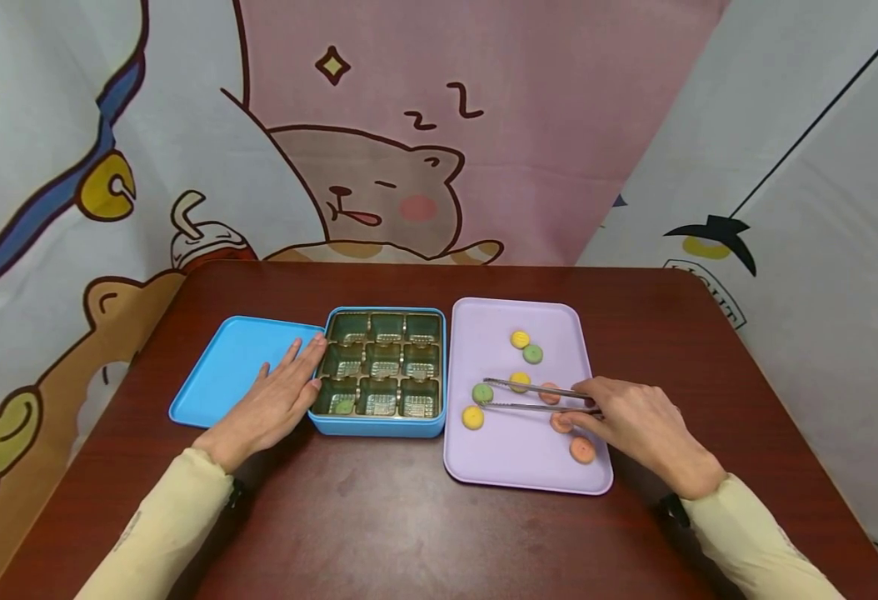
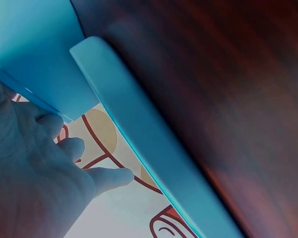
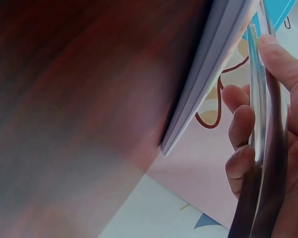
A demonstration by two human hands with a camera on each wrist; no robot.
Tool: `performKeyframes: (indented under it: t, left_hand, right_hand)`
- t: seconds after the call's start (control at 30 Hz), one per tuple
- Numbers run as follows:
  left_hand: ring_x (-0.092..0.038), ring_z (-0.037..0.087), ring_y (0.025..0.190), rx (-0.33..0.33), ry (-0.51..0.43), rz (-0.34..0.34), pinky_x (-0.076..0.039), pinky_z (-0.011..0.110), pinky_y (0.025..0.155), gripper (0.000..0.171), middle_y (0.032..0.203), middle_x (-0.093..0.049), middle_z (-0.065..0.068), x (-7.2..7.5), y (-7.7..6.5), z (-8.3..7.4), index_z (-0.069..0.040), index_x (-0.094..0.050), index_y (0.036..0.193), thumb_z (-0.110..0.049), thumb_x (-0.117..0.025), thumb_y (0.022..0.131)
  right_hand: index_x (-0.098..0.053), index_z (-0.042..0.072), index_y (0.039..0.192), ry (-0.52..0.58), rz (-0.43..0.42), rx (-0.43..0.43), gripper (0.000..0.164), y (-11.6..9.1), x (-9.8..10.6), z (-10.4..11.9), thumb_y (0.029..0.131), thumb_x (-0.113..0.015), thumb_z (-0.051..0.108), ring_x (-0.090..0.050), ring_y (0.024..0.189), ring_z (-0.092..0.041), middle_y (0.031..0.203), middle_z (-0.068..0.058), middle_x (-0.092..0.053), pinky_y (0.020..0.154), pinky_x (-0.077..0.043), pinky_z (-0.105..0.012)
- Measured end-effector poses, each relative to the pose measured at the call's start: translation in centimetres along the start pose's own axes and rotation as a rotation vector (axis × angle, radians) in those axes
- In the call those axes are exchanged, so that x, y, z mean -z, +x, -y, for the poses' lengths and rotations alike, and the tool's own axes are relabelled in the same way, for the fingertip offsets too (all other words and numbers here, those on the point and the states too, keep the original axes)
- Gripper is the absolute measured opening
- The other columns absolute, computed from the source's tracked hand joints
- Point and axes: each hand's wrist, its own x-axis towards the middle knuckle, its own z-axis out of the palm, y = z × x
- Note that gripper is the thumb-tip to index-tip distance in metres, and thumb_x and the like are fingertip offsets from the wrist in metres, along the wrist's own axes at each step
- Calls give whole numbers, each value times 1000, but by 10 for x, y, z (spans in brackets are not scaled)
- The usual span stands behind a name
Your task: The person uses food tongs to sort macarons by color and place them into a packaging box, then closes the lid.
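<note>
My right hand (image 1: 637,421) grips metal tongs (image 1: 536,407), their two arms spread apart. The tips stand on either side of a green round piece (image 1: 482,397) on the lilac tray (image 1: 514,462). In the right wrist view, fingers and thumb wrap the tongs (image 3: 260,124). My left hand (image 1: 270,408) lies with straight fingers against the left side of a blue box (image 1: 379,427). That box has a gold insert of several compartments; a green piece (image 1: 344,407) sits in its front left one. In the left wrist view, the fingers touch the box wall (image 2: 44,64).
A blue lid (image 1: 240,367) lies left of the box, partly under my left hand. Yellow pieces (image 1: 472,417), orange pieces (image 1: 582,450) and another green piece (image 1: 532,354) are scattered on the tray. A cartoon-printed cloth (image 1: 544,125) hangs behind the brown table (image 1: 379,517).
</note>
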Motion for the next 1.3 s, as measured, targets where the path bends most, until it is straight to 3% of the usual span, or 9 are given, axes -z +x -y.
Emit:
performKeyframes:
  t: [0.8, 1.13, 1.3]
  left_hand:
    - [-12, 40, 157, 5, 0, 8, -15, 79, 112, 62, 173, -14, 10, 1, 0, 0, -11, -14, 167, -35, -34, 114]
    - [-10, 38, 158, 9, 2, 9, -15, 79, 112, 62, 173, -13, 9, 0, 1, -1, -11, -14, 167, -36, -34, 114]
    - [-11, 38, 158, 10, 2, 5, -14, 79, 112, 62, 173, -13, 9, -1, 1, 0, -10, -15, 167, -35, -34, 114]
  right_hand:
    - [-77, 10, 99, 7, -14, 15, 42, 1, -4, 0, 76, -92, 43, -52, 56, -3, 77, 4, -71, 47, -46, -27]
    - [-75, 13, 95, -3, -87, 31, 40, 0, 6, -2, 73, -94, 40, -46, 55, -4, 72, 10, -62, 45, -41, -27]
    - [-75, 11, 99, 18, -92, 34, 41, 4, 13, 1, 74, -94, 38, -45, 55, -4, 75, 8, -64, 45, -38, -24]
